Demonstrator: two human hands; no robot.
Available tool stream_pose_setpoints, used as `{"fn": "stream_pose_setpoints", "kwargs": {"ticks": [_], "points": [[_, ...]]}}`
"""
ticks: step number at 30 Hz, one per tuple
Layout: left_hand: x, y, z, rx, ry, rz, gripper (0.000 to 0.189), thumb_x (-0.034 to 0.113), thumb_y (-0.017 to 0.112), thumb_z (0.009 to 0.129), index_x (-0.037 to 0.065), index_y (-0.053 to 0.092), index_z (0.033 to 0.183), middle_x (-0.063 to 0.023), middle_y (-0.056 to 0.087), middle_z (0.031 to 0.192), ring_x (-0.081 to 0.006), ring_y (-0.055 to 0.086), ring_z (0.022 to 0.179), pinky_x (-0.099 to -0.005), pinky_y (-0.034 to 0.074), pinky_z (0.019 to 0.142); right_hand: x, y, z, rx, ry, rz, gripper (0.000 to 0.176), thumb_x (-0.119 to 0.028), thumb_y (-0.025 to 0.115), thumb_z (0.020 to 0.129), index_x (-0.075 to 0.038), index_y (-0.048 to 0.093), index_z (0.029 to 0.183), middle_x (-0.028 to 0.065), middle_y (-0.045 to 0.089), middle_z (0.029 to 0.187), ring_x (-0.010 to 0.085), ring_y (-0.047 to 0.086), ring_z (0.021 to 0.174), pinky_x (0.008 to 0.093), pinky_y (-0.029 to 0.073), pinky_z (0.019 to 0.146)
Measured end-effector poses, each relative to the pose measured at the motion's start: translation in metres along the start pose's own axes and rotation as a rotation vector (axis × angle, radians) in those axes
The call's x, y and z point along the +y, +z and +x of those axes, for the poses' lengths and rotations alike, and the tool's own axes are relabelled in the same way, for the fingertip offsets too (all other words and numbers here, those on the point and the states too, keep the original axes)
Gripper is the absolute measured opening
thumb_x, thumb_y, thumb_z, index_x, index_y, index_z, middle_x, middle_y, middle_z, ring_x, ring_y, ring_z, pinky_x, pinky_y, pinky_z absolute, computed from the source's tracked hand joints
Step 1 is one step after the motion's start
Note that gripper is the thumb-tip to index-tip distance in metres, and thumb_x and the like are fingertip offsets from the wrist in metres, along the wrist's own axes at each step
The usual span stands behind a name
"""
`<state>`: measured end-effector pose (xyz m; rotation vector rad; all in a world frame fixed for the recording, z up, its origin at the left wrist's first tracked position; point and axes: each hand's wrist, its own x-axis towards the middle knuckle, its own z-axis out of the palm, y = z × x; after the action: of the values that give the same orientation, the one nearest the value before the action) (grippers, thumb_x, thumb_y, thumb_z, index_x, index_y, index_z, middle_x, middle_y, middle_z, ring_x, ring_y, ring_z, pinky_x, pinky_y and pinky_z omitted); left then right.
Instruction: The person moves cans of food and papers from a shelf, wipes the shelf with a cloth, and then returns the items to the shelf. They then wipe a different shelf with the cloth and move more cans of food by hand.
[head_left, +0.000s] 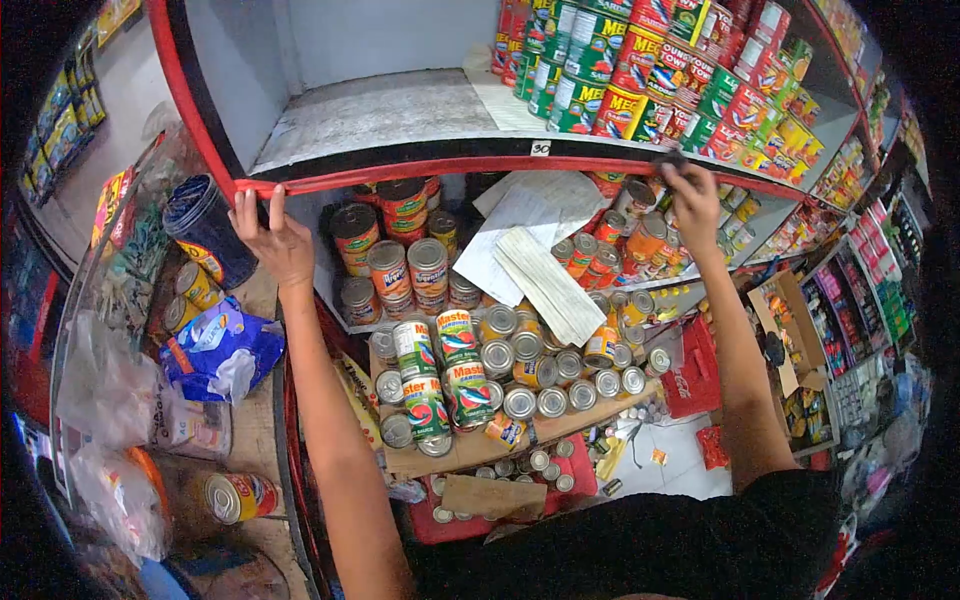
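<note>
My left hand (272, 240) rests with spread fingers against the red front edge (330, 182) of the upper shelf, near its left corner. My right hand (692, 200) is at the same edge farther right, its fingers bent around a small dark item (676, 160) that is too blurred to name. Between my hands, loose white papers (540, 230) and a folded ruled sheet (555, 285) lie on the cans below. Stacked sardine cans (600, 80) fill the right part of the upper shelf. Its left part shows a bare, stained surface (370, 125).
Below stand several sardine cans (440, 370) and many smaller cans on a cardboard-covered surface (430, 460). At left, a counter holds a blue plastic pack (222, 350), a dark canister (208, 230) and a can lying down (240, 497). A red crate (690, 370) stands at right.
</note>
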<state>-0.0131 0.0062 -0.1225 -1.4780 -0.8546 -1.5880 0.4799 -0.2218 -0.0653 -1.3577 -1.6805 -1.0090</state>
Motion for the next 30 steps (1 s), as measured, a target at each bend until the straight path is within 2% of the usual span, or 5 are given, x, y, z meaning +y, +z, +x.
{"fn": "stream_pose_setpoints", "kwargs": {"ticks": [3,10,18,24,30], "points": [[0.000,0.000,0.000,0.002,0.005,-0.003,0.060,-0.009,0.055,0.070,0.021,0.044,0.120,-0.0106,0.036,0.124,-0.0315,0.038,0.121,-0.0507,0.030,0.102,0.012,-0.013,-0.010,0.334,0.450,-0.051,0.040,0.004,0.054,0.069,-0.010,0.066,0.104,0.0098,0.056,0.091,0.0212,0.055,0.090,0.0315,0.044,0.079],[-0.002,0.000,-0.001,0.001,0.011,0.004,0.060,-0.009,0.056,0.070,0.021,0.043,0.120,-0.0099,0.037,0.125,-0.0314,0.038,0.122,-0.0507,0.030,0.102,-0.194,0.064,0.101,-0.009,0.138,0.419,0.027,0.001,0.056,0.065,-0.003,0.064,0.090,0.0132,0.055,0.097,0.0291,0.057,0.087,0.0380,0.048,0.076],[-0.002,0.000,-0.001,0.001,0.014,0.011,0.059,-0.009,0.056,0.071,0.020,0.044,0.121,-0.0104,0.037,0.125,-0.0313,0.037,0.122,-0.0519,0.030,0.101,-0.061,-0.003,0.053,0.094,0.302,0.044,0.028,0.001,0.053,0.068,-0.004,0.065,0.093,0.0132,0.061,0.090,0.0285,0.059,0.087,0.0369,0.047,0.080],[-0.001,-0.003,-0.001,-0.016,-0.002,0.016,0.056,-0.006,0.056,0.073,0.020,0.044,0.120,-0.0108,0.037,0.125,-0.0309,0.037,0.122,-0.0514,0.031,0.101,-0.173,0.076,0.079,0.243,0.173,0.297,0.030,0.002,0.055,0.065,-0.003,0.064,0.093,0.0138,0.062,0.088,0.0296,0.059,0.084,0.0384,0.049,0.075],[0.000,-0.006,0.001,-0.041,-0.022,-0.086,0.050,0.000,0.057,0.076,0.018,0.044,0.121,-0.0098,0.035,0.128,-0.0314,0.035,0.123,-0.0519,0.030,0.102,-0.306,0.078,0.172,-0.512,0.040,1.242,0.027,-0.010,0.053,0.069,-0.003,0.067,0.091,0.0159,0.065,0.086,0.0294,0.062,0.083,0.0336,0.049,0.076]]}}
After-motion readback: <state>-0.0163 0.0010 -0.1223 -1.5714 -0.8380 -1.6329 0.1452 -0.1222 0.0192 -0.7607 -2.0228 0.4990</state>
